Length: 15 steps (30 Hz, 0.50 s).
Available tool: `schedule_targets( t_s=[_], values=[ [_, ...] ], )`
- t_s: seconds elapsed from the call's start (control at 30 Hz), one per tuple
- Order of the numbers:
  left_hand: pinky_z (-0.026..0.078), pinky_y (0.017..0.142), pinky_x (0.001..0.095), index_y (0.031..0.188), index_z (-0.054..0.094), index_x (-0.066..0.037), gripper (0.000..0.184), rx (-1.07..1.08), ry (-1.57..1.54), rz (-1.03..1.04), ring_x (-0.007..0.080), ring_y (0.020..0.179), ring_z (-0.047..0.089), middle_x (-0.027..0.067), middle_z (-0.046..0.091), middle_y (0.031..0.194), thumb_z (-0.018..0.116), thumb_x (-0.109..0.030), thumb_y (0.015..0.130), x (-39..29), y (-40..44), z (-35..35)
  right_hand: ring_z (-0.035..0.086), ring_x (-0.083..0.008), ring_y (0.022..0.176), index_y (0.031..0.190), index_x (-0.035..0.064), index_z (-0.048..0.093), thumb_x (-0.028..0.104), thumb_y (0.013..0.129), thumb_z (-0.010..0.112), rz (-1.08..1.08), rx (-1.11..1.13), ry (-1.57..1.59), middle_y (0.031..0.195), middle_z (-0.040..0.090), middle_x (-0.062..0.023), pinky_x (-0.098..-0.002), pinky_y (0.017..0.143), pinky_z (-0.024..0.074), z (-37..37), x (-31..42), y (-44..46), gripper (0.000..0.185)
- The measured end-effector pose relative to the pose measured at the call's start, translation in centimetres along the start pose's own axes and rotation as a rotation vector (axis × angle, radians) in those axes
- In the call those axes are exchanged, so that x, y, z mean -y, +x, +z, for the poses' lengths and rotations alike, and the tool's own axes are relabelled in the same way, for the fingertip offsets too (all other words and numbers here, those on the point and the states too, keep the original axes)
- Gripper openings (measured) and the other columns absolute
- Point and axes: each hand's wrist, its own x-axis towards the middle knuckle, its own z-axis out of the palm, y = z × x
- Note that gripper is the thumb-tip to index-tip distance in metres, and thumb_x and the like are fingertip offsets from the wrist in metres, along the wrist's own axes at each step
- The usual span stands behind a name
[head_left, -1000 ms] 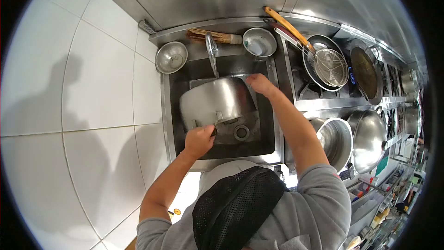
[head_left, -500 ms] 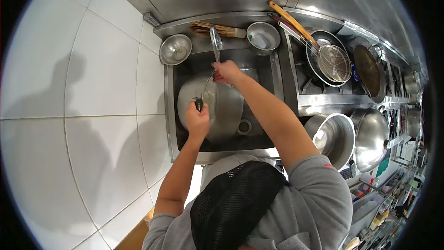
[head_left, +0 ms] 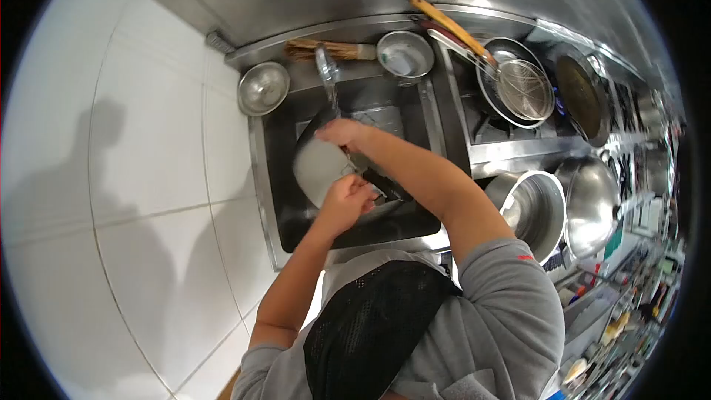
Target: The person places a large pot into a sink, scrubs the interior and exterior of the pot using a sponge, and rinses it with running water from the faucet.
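Note:
My left hand [head_left: 346, 204] is closed low over the sink. Its fingers are around a black-handled metal utensil [head_left: 348, 168], mostly hidden now, with a bit of thin metal showing above the fist. My right hand [head_left: 342, 134], smeared by motion, is just below the running tap [head_left: 326, 67]; I cannot make out its fingers or whether it grips anything. Beneath both hands, a large pale round piece [head_left: 317, 172], perhaps a basin or board, lies tilted in the dark sink [head_left: 285, 215]. Water falls from the tap close to my right hand.
A metal bowl [head_left: 264, 89] stands at the sink's back left corner. Behind the tap lies a bristle brush [head_left: 333, 50], beside another metal bowl [head_left: 404, 54]. To the right are a pan with a strainer [head_left: 524, 90], a burner with a blue flame [head_left: 559, 101] and a large pot [head_left: 535, 211].
My left hand has moved right and slightly nearer my body. My right hand has come down and left from the tap. The pale round piece has shifted and tilted; the camera view has turned slightly.

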Motion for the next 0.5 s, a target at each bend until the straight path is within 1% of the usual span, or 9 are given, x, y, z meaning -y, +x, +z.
schedule_targets(
  t_s=[0.07,0.13,0.17,0.2,0.27,0.33,0.4,0.43,0.5],
  values=[
    [0.058,0.071,0.0294,0.103,0.068,0.000,0.018,-0.059,0.312,0.086,0.0145,0.077,0.071,0.0093,0.076,0.091,0.064,-0.017,0.106,-0.4,0.7,-2.8,0.061,-0.0169,0.073,0.100,0.0011,0.074,0.040,0.099,0.069,-0.123,0.011,-0.181,0.087,0.069,-0.0066,-0.0415,0.058,0.0487,0.2,1.8,-5.7,0.039],
    [0.057,0.066,0.0280,0.100,0.069,-0.002,0.018,-0.208,0.346,0.275,0.0120,0.073,0.070,0.0066,0.073,0.084,0.063,-0.017,0.108,-4.2,1.6,-4.3,0.062,-0.0178,0.080,0.105,-0.0002,0.074,0.039,0.094,0.071,-0.181,0.006,-0.511,0.093,0.072,-0.0083,-0.0418,0.064,0.0504,-0.3,-0.1,-5.6,0.041],
    [0.056,0.065,0.0273,0.101,0.070,-0.002,0.019,-0.253,0.388,0.350,0.0114,0.071,0.069,0.0055,0.072,0.081,0.063,-0.019,0.108,-4.0,4.3,-6.1,0.063,-0.0197,0.085,0.107,-0.0006,0.074,0.039,0.093,0.071,-0.145,-0.021,-0.452,0.097,0.074,-0.0099,-0.0424,0.070,0.0516,-0.3,-0.5,-7.1,0.042],
    [0.056,0.064,0.0274,0.102,0.069,-0.002,0.017,-0.301,0.374,0.328,0.0114,0.070,0.067,0.0050,0.071,0.080,0.062,-0.017,0.108,-5.5,6.4,-6.5,0.065,-0.0216,0.089,0.109,-0.0009,0.074,0.039,0.092,0.071,-0.117,-0.044,-0.398,0.101,0.075,-0.0114,-0.0430,0.076,0.0528,-0.1,-0.7,-8.6,0.043],
    [0.056,0.067,0.0305,0.107,0.068,-0.003,0.012,-0.255,0.077,0.187,0.0164,0.071,0.068,0.0067,0.071,0.084,0.061,-0.013,0.106,-6.6,12.1,-7.5,0.069,-0.0276,0.100,0.113,-0.0017,0.073,0.044,0.093,0.070,-0.098,-0.044,-0.388,0.108,0.076,-0.0167,-0.0448,0.088,0.0525,-0.2,-1.6,-10.8,0.050],
    [0.057,0.068,0.0324,0.110,0.067,-0.002,0.012,-0.216,-0.050,0.145,0.0177,0.074,0.069,0.0073,0.071,0.088,0.060,-0.012,0.106,-6.3,17.4,-8.0,0.070,-0.0334,0.106,0.116,-0.0024,0.072,0.046,0.095,0.067,-0.149,-0.128,-0.445,0.112,0.076,-0.0210,-0.0464,0.094,0.0522,0.3,-2.9,-12.5,0.053],
    [0.056,0.067,0.0358,0.115,0.063,-0.001,0.012,-0.234,-0.373,0.000,0.0199,0.075,0.067,0.0072,0.069,0.089,0.057,-0.007,0.106,-5.1,22.1,-7.8,0.070,-0.0351,0.108,0.119,-0.0025,0.072,0.045,0.098,0.064,-0.141,-0.058,-0.387,0.116,0.075,-0.0228,-0.0469,0.096,0.0522,0.6,-4.2,-13.0,0.053],
    [0.056,0.067,0.0358,0.115,0.063,-0.001,0.012,-0.218,-0.368,0.002,0.0199,0.075,0.067,0.0072,0.069,0.089,0.057,-0.007,0.106,-3.7,25.2,-8.7,0.070,-0.0351,0.108,0.119,-0.0025,0.072,0.045,0.098,0.064,-0.138,-0.074,-0.385,0.116,0.075,-0.0228,-0.0469,0.096,0.0522,0.8,-4.5,-13.7,0.053],
    [0.050,0.058,0.0343,0.113,0.063,-0.002,0.013,-0.235,-0.860,-0.163,0.0192,0.070,0.062,0.0037,0.062,0.081,0.054,-0.001,0.104,-1.6,30.3,-10.5,0.069,-0.0357,0.109,0.120,-0.0023,0.071,0.047,0.101,0.062,-0.142,-0.074,-0.232,0.118,0.074,-0.0236,-0.0470,0.098,0.0513,1.2,-5.4,-15.5,0.054]
  ],
)
